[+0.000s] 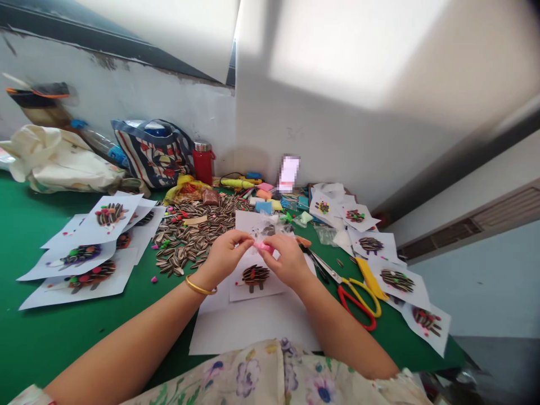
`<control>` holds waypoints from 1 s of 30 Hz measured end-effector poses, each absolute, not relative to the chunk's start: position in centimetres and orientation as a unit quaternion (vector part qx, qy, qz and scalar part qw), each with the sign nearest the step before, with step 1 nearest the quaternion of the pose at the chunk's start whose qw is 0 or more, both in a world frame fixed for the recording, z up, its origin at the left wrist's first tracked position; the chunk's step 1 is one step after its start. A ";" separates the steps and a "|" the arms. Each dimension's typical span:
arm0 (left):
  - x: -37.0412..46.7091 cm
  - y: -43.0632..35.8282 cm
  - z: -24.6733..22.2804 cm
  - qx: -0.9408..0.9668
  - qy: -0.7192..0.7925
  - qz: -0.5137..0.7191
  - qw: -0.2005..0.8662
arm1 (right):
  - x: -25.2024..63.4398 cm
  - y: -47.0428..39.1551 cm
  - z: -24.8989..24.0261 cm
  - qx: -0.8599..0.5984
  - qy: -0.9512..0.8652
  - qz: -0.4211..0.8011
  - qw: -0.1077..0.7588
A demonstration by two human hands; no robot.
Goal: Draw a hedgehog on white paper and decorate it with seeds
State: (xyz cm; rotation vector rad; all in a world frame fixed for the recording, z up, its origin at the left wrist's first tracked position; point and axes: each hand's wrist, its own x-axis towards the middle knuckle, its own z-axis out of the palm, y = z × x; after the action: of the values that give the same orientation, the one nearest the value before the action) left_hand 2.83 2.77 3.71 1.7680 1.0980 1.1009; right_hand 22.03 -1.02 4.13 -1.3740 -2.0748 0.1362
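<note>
Both hands meet above the sheets in front of me. My left hand (pixel 230 254) pinches one end of a small lump of pink modelling clay (pixel 264 247). My right hand (pixel 287 262) grips the other end with thumb and fingers. Just beneath them lies a white card (pixel 236 289) bearing a hedgehog figure (pixel 255 275) made of sunflower seeds, with small red bits on it. That card rests on larger white paper (pixel 253 329). Behind the hands is clear plastic wrapping (pixel 270 226). A heap of striped sunflower seeds (pixel 189 242) spreads left of my left hand.
Scissors (pixel 358 301) with red and yellow handles lie at my right. Finished-looking seed cards stand in piles at left (pixel 122 261) and right (pixel 373 244). Clay blocks (pixel 264 207), a red bottle (pixel 203 163) and a patterned bag (pixel 154 154) line the wall side of the green table (pixel 143 309).
</note>
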 end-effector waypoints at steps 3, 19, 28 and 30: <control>2.9 3.1 3.6 0.576 0.430 0.477 0.505 | 22.9 -0.4 3.5 -0.564 -0.774 0.016 0.287; 2.9 1.3 3.6 0.382 0.337 0.449 0.734 | 21.8 -1.9 4.3 -0.499 -0.775 0.047 0.384; 3.6 -0.4 3.2 0.436 0.333 0.394 0.738 | 20.3 -3.1 4.1 -0.450 -0.754 0.135 0.459; 3.5 -0.5 3.2 0.460 0.351 0.419 0.700 | 20.3 -3.0 4.0 -0.454 -0.749 0.138 0.463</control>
State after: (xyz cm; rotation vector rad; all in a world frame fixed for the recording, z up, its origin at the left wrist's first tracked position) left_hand 3.55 -0.50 3.22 1.0245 0.7823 0.9340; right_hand 20.32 -3.02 4.03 -1.1155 -1.8407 0.3403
